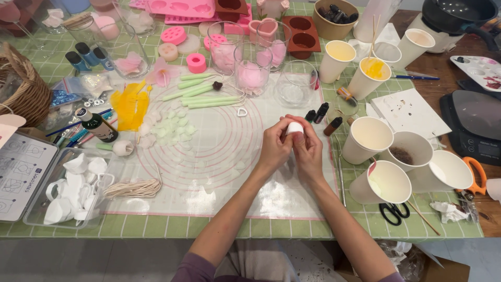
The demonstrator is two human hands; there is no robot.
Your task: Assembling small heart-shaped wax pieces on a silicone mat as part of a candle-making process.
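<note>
Hands meet over the clear mat (209,172) on the surface, left hand (274,149) and right hand (309,151) both clamped on a small white lump (295,128), pressing it into shape, which needs soft squeezes.

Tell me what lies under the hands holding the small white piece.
Under the left hand and right hand, clasping the small white piece, lies a translucent mat with pink rings. Whatever the hands cover stays hidden.

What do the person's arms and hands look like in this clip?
Both forearms are bare. Dull purple sleeves show only near the bottom edge, pushed up past the elbows. The left hand and right hand wear no gloves; no rings, watch or bracelets are visible.
</note>
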